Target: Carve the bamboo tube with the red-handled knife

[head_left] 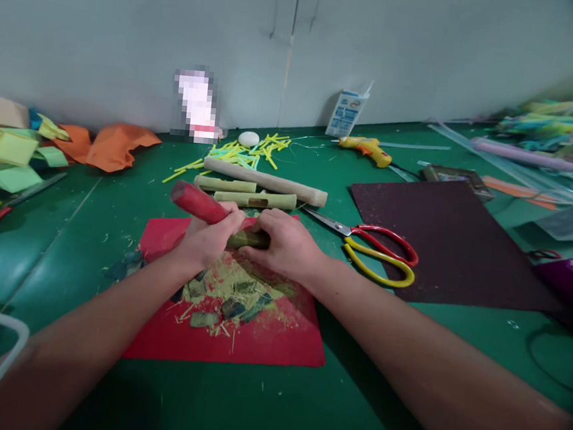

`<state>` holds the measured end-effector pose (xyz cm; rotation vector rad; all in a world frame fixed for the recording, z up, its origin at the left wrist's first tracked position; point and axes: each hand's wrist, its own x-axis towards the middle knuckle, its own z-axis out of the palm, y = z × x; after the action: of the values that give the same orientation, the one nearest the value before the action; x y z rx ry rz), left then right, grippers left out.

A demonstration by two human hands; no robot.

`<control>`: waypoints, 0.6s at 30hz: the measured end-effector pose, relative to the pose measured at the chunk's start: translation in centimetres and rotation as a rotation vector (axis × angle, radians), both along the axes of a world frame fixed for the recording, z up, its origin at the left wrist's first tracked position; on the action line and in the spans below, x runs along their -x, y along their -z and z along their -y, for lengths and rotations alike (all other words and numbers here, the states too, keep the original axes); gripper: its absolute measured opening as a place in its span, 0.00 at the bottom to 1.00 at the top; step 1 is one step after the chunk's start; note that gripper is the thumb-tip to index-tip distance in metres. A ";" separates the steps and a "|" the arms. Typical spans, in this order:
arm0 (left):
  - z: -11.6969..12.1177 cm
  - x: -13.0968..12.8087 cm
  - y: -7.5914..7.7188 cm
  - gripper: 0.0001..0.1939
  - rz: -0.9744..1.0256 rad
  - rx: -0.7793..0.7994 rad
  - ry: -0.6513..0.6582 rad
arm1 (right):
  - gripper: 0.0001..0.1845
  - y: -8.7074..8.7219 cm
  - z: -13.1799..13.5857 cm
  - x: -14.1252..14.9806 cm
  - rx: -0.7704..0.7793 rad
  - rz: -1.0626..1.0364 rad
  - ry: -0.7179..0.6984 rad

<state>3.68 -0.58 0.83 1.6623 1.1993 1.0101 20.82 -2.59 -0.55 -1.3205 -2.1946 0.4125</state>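
My left hand [209,240] is closed around a tool with a thick red handle [196,202]; its working end is hidden by my fingers. A greenish bamboo piece [248,240] lies between my hands, and my right hand [284,243] grips its right end. Both hands are over a red mat [275,348] strewn with pale shavings and dark chips [232,308]. Just beyond my hands lie two cut bamboo pieces, the nearer one [282,201] with a rectangular opening, and a longer pale wooden rod [269,181].
Scissors [350,231] with red and yellow handles lie right of my hands, partly over a dark sheet [453,256]. Behind are yellow strips [272,150], a yellow glue gun [367,150] and a drink carton [347,114]. Paper pieces [11,151] and orange paper [116,148] lie left.
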 end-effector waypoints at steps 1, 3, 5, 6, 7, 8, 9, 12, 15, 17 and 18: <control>0.0 0.0 -0.3 0.15 0.005 0.004 -0.007 | 0.16 0.0 0.0 0.0 -0.011 0.017 -0.012; -0.1 0.1 -0.8 0.14 0.040 0.024 -0.033 | 0.15 -0.2 0.2 -0.1 -0.044 0.062 -0.017; -0.1 0.5 -1.3 0.14 0.082 0.035 -0.057 | 0.15 -0.3 0.3 -0.1 -0.090 0.108 -0.003; -0.1 0.7 -1.5 0.14 0.089 0.029 -0.063 | 0.15 -0.4 0.4 -0.2 -0.114 0.126 -0.001; -0.2 0.8 -1.7 0.14 0.089 0.020 -0.072 | 0.15 -0.5 0.5 -0.2 -0.136 0.139 -0.004; -0.2 1.0 -1.8 0.14 0.086 0.015 -0.081 | 0.15 -0.5 0.6 -0.2 -0.151 0.147 -0.013; -0.2 1.1 -1.8 0.14 0.087 0.013 -0.088 | 0.15 -0.6 0.7 -0.2 -0.161 0.150 -0.025; -0.3 1.5 -1.8 0.16 0.092 0.015 -0.032 | 0.15 -0.6 0.8 -0.4 -0.172 0.153 -0.062; -0.3 1.8 -1.6 0.20 0.066 -0.022 0.098 | 0.15 -0.6 0.8 -0.7 -0.184 0.158 -0.080; -0.3 2.1 -1.6 0.20 0.047 -0.057 0.144 | 0.14 -0.7 0.7 -0.9 -0.188 0.162 -0.091; -0.2 2.1 -1.6 0.20 0.041 -0.072 0.149 | 0.14 -0.8 0.8 -1.1 -0.187 0.163 -0.100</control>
<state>1.54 -0.34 2.46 1.7505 1.0064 0.9995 21.88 -3.35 0.20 -1.1831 -2.3750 0.1350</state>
